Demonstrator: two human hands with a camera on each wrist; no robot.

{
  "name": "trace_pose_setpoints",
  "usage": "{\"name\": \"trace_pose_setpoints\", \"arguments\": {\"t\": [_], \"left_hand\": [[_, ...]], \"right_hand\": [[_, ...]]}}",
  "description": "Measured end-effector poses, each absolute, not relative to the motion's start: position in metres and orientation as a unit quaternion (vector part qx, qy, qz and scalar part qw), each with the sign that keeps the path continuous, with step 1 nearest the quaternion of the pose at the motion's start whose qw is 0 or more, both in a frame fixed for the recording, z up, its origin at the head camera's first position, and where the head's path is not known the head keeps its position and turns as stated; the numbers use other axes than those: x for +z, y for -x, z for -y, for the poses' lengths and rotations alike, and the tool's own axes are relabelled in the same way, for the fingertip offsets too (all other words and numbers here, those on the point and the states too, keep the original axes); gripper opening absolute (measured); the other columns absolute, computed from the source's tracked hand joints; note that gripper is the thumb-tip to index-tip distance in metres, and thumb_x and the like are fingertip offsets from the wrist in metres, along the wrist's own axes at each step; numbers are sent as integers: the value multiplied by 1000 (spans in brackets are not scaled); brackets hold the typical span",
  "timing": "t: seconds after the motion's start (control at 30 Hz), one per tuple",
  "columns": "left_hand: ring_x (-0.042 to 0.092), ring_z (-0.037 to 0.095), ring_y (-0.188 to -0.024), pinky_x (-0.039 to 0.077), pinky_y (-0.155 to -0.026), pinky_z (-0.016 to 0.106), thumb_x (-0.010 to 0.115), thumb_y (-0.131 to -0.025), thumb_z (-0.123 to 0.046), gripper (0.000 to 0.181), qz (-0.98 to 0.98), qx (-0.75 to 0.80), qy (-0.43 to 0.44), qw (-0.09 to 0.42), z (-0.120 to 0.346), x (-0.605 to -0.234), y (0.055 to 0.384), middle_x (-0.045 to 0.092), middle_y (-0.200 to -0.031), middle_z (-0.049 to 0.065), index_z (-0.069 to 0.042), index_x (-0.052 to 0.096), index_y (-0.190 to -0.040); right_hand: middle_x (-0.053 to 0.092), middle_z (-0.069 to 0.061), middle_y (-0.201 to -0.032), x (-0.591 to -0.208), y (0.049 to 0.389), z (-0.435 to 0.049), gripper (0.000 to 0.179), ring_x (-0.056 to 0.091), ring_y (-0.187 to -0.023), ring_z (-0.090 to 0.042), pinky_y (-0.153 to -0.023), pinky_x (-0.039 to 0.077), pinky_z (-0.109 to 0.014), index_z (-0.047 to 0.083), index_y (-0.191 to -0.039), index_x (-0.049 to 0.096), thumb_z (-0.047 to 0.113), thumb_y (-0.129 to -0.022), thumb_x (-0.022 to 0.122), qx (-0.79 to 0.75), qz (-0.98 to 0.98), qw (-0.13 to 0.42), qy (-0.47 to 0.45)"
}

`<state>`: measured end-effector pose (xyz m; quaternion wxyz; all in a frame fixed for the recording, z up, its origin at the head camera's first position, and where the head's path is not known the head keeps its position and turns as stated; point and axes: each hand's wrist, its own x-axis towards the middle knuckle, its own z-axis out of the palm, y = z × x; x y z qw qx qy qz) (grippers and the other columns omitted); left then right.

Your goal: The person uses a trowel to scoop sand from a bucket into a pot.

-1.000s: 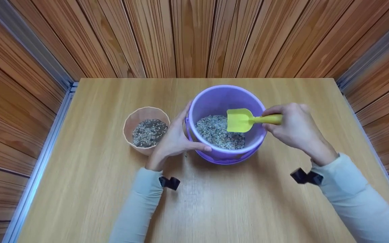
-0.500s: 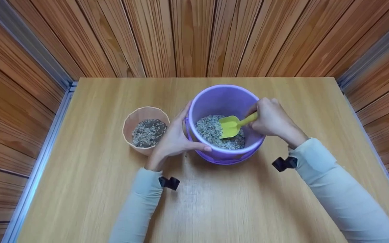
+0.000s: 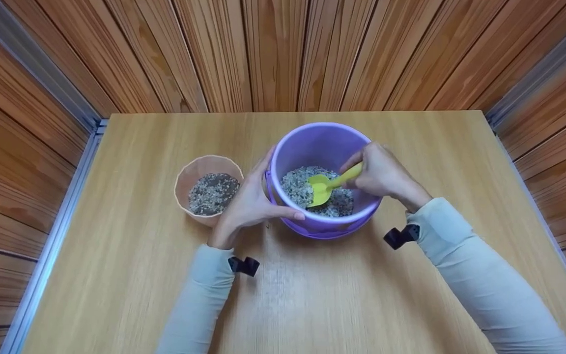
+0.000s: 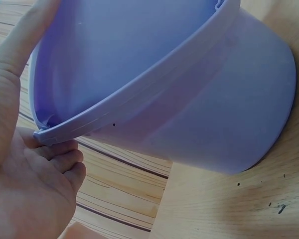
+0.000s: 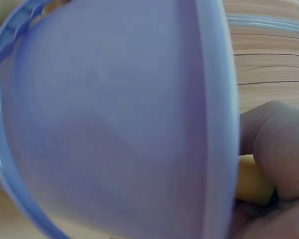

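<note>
Currently, yellow shovel (image 3: 321, 189): centre of the frame, blade in the gravel (image 3: 294, 186) inside the purple bucket (image 3: 312, 147).
Right grip (image 3: 381, 171): closed round the shovel's handle; a sharp lift could fling gravel out.
Left grip (image 3: 251, 204): half open, holding the bucket's rim; slackening might let the bucket slide.
Peach pot (image 3: 183, 184): left of centre; a stray left-hand swing could knock it.

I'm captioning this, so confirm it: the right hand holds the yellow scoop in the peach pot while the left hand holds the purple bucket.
The container is wrong: the head view shows the right hand holding the yellow scoop in the purple bucket, not the peach pot. The left hand does hold the bucket.
</note>
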<state>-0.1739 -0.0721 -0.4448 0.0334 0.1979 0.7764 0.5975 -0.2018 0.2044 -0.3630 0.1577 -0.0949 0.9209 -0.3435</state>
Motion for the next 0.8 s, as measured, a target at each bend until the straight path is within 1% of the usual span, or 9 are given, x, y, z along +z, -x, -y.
{"name": "trace_pose_setpoints", "arguments": {"t": [0.1,0.17,0.27,0.37,0.5,0.6,0.7,0.8], "left_hand": [[33,16,-146,22,-122,43,102,-55,-39,140,-781,592,-198,33,73,-444,173,30,-163,-4,-22,16,-164],[32,16,-146,21,-122,43,102,-55,-38,141,-783,589,-199,32,73,-444,173,30,-163,-3,-22,15,-164],[31,17,-147,20,-123,43,103,-54,-37,141,-784,588,-196,31,74,-444,172,29,-163,-3,-23,15,-164],[29,17,-148,20,-123,43,102,-54,-38,142,-786,586,-197,30,74,-444,172,27,-164,-3,-23,15,-164],[27,15,-149,19,-123,42,102,-54,-41,142,-789,581,-201,27,73,-444,172,26,-165,-5,-21,15,-164],[26,14,-149,19,-123,42,102,-54,-42,141,-789,579,-203,26,73,-444,173,27,-164,-6,-22,15,-164],[25,15,-150,19,-123,43,101,-54,-43,142,-794,573,-203,24,73,-444,173,26,-165,-6,-22,15,-164],[23,17,-151,18,-123,44,101,-53,-45,143,-800,566,-199,22,74,-443,173,24,-166,-4,-20,15,-164]], "right_hand": [[69,-15,-90,-365,201,-201,22,56,-60,-18,-50,49,-25,0,-100,79,0,-78,83,-346,-920,159,92],[71,-15,-90,-366,201,-201,22,56,-58,-18,-49,47,-24,0,-100,79,0,-79,83,-351,-918,159,90],[73,-15,-94,-368,199,-202,22,61,-60,-19,-51,51,-24,1,-101,79,1,-80,83,-373,-910,157,92],[75,-13,-99,-369,198,-205,22,61,-58,-19,-54,54,-24,3,-102,80,3,-80,83,-397,-900,152,95],[72,-14,-101,-369,194,-210,24,60,-65,-20,-58,57,-26,5,-104,80,8,-81,85,-420,-892,139,94],[67,-16,-101,-367,189,-213,27,62,-75,-23,-61,59,-27,5,-107,79,10,-81,85,-439,-885,130,83],[65,-17,-102,-367,182,-217,30,60,-75,-22,-60,57,-25,4,-110,78,12,-82,86,-462,-877,117,63],[66,-17,-101,-368,174,-222,34,58,-70,-19,-60,56,-24,3,-112,77,15,-82,87,-489,-866,97,43]]}}
